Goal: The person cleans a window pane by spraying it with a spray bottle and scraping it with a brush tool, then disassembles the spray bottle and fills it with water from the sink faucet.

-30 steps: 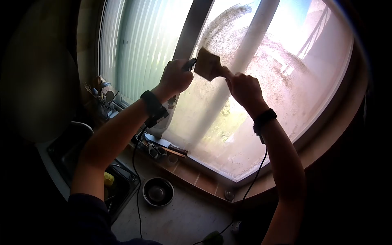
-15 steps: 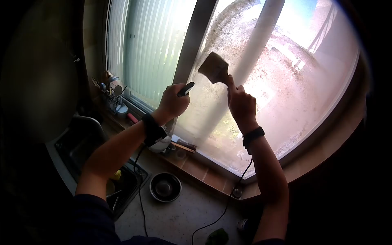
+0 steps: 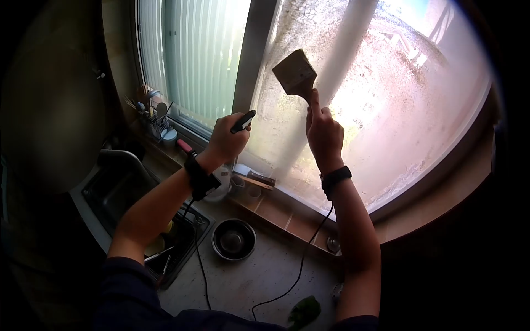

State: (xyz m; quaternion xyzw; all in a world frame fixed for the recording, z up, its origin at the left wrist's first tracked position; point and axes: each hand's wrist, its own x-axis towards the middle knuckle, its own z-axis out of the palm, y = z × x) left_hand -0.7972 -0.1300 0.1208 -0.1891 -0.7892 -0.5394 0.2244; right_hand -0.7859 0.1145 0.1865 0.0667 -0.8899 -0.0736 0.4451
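In my right hand (image 3: 324,135) is a wide flat brush (image 3: 295,73), its head up and tilted left in front of the window glass (image 3: 381,116). The index finger lies along the brush handle. I cannot tell whether the bristles touch the pane. My left hand (image 3: 229,138) is closed around what looks like a spray bottle, its black nozzle (image 3: 243,122) pointing up to the right; the hand and wrist hide most of it. Dark smudges and specks mark the glass. Each wrist wears a black band with a cable running down.
A sink (image 3: 118,176) with dishes lies at the left. On the counter (image 3: 237,284) stand a metal bowl (image 3: 234,239) and a green leafy thing (image 3: 305,313). Along the sill are a dark-handled knife (image 3: 259,177), a small glass (image 3: 333,244) and a utensil rack (image 3: 157,124).
The brush has moved up a little and turned so its broad face shows more. The left hand stays closed, nearly in place. The camera view has shifted slightly.
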